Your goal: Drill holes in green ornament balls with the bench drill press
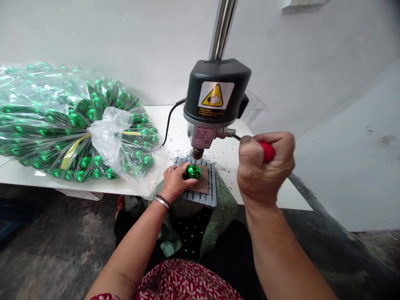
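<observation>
A glossy green ball (194, 171) sat beneath the chuck of a dark grey bench drill with a shiny metal column (215, 96), on a flat brown square board (203, 186). The left hand (176, 179) had its grip around the ball from the left, thumb at the near side and fingers at the far side. The thin bit reached down to the top of the ball; whether it had entered was too small to tell. The right hand (265, 166) was raised to the right of the drill, its grip closed around the round red knob (268, 151) at the end of the metal lever (236, 136). The board lay on a grey slotted metal base (213, 196) at the near edge of a white desk (181, 133), with dark specks scattered nearby. To the left, a large tied bag of clear plastic (108, 133) held many more glossy green balls (83, 176). Green woven sacking (223, 208) hung below the base, in front of the person.
</observation>
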A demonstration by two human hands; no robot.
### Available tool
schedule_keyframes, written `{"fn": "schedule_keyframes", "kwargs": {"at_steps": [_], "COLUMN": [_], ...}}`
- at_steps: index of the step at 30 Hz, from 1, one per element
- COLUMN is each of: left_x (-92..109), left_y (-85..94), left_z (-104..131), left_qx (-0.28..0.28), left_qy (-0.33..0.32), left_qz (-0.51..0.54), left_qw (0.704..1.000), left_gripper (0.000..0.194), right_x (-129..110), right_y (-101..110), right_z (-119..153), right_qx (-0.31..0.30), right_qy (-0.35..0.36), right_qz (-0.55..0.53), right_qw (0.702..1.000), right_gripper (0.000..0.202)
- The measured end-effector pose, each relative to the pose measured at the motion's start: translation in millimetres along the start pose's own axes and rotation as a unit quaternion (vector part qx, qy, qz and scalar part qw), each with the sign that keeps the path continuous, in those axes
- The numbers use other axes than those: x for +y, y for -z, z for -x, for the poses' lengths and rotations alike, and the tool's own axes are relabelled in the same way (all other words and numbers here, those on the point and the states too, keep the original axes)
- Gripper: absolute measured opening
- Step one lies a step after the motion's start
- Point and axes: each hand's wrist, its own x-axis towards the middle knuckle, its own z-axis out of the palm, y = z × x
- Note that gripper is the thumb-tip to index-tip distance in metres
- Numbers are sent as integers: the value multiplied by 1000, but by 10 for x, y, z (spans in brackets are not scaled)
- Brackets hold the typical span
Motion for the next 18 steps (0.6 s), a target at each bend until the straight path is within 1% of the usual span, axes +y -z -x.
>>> {"fn": "schedule_keyframes", "kwargs": {"at_steps": [5, 9, 16, 18], "left_x": [-16, -20, -37, -37], "left_y": [-9, 3, 23, 29], "left_z": [-4, -11, -7, -7], "left_qx": [-2, -8, -14, -14], "left_qy": [7, 8, -3, -3], "left_qz": [7, 11, 23, 29], "left_qw": [1000, 1000, 1000, 999], "left_gripper": [67, 67, 61, 61], "right_x": [105, 168, 241, 228], "right_y": [-5, -16, -4, 2], "right_z": [161, 238, 401, 410], "right_qx": [19, 32, 25, 20], "right_qy": [8, 8, 22, 20], "right_qz": [-4, -15, -33, -37], "right_qw": [1000, 999, 999, 999], "right_gripper": [18, 18, 18, 19]}}
